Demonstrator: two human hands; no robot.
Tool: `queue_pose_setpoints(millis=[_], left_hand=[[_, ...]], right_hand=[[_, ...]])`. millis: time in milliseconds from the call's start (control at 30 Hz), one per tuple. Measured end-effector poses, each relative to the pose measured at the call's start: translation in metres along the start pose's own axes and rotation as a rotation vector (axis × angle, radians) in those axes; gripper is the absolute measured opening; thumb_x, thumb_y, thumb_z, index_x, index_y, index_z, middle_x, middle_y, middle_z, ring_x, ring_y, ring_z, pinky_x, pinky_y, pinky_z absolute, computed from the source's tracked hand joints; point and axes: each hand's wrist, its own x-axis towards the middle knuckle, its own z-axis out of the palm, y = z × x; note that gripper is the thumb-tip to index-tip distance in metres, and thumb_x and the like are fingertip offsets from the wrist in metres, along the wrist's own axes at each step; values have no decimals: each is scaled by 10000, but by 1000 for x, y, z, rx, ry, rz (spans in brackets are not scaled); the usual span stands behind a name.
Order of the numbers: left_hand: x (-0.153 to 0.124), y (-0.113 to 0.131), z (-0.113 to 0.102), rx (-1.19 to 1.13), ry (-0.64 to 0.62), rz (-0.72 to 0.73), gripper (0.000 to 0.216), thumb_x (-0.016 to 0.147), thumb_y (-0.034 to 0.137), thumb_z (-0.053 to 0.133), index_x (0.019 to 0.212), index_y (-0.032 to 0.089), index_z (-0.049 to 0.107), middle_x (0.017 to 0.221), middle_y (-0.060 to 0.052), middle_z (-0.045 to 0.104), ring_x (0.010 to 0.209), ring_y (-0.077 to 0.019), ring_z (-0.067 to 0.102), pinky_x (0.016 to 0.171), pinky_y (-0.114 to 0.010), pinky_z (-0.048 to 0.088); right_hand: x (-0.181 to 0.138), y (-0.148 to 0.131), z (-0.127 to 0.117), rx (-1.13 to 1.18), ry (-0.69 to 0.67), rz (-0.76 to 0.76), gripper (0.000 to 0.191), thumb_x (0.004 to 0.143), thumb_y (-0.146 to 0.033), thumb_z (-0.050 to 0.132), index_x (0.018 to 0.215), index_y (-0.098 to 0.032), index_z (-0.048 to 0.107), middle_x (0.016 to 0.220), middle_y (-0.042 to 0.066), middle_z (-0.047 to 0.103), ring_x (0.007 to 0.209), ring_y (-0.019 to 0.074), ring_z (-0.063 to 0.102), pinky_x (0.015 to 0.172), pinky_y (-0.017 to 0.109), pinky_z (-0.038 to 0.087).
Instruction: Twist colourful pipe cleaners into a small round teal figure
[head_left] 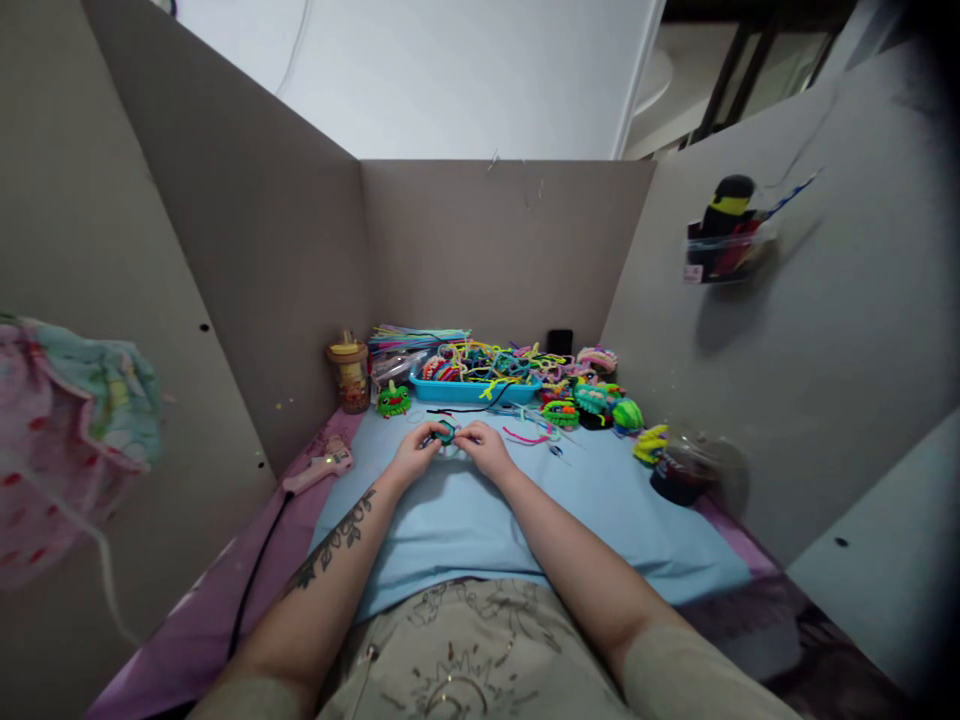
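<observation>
My left hand (418,452) and my right hand (486,450) meet over the blue cloth, fingers closed on a small ring-like teal pipe cleaner piece (445,432). Fingertips cover part of it, so its full shape is hidden. A black pipe cleaner (469,409) lies just beyond the hands. To the right rest a pink pipe cleaner (525,437) and a small pair of scissors (556,452). Left of the hands sits a green fuzzy frog-like figure (394,400).
A blue tray (476,390) heaped with coloured pipe cleaners stands at the back. Several fuzzy figures (592,398) crowd its right side. A pink glue gun (321,470) with a black cord lies left, near a lidded cup (349,375). A dark jar (681,470) stands right; grey panels enclose the desk.
</observation>
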Motion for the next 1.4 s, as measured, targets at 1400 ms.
queue_pose_setpoints(millis=[1400], left_hand=[[-10,10,6,825,124,133,134,721,255,595,848,237,557,1008,-28,657,1189,-274,444,996,-504,241]], right_hand=[[-5,-7,-1,-495,-111,-125,122,840,-192,547,888,-225,654,880,37,636,918,197,456,832,331,290]])
